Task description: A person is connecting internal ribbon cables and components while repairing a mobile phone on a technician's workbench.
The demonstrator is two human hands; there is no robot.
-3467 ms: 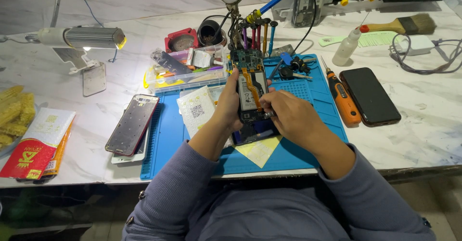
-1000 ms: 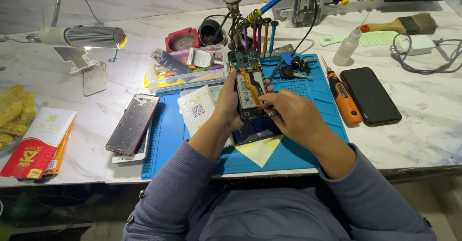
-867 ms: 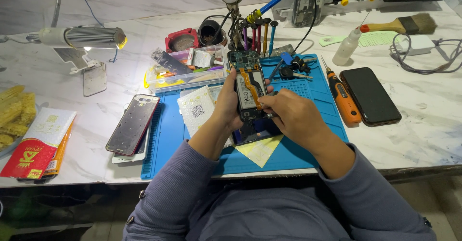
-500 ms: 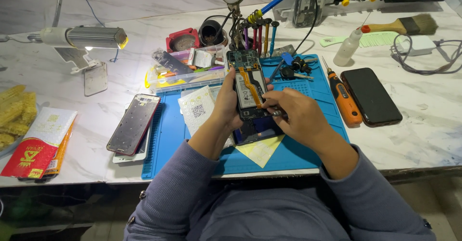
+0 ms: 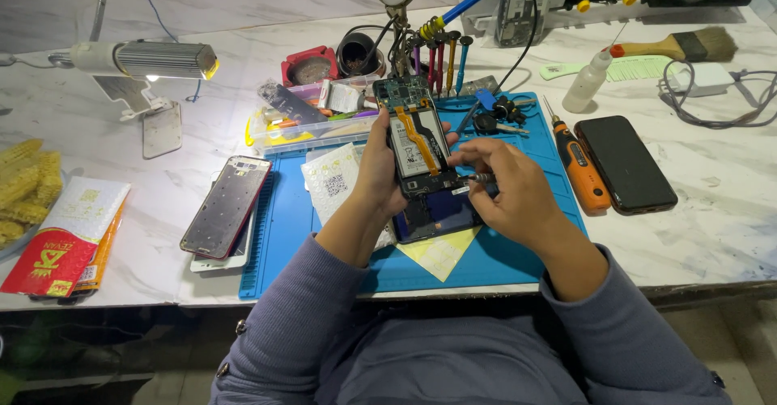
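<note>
Head view, left hand [image 5: 379, 169] fingers gripping opened phone [image 5: 418, 139], right hand [image 5: 506, 196] fingers pinching small tool [image 5: 476, 180]

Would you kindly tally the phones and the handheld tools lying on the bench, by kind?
Phones: 3 – opened phone in left hand, frame phone, black phone
Electric screwdriver: 1
Paintbrush: 1
Squeeze bottle: 1
Total: 6

A lit desk lamp [image 5: 154, 59] throws bright glare on the pale surface [image 5: 712, 211] just below it; light elsewhere is even, shadows soft, focus sharp, edges slightly bowed.
</note>
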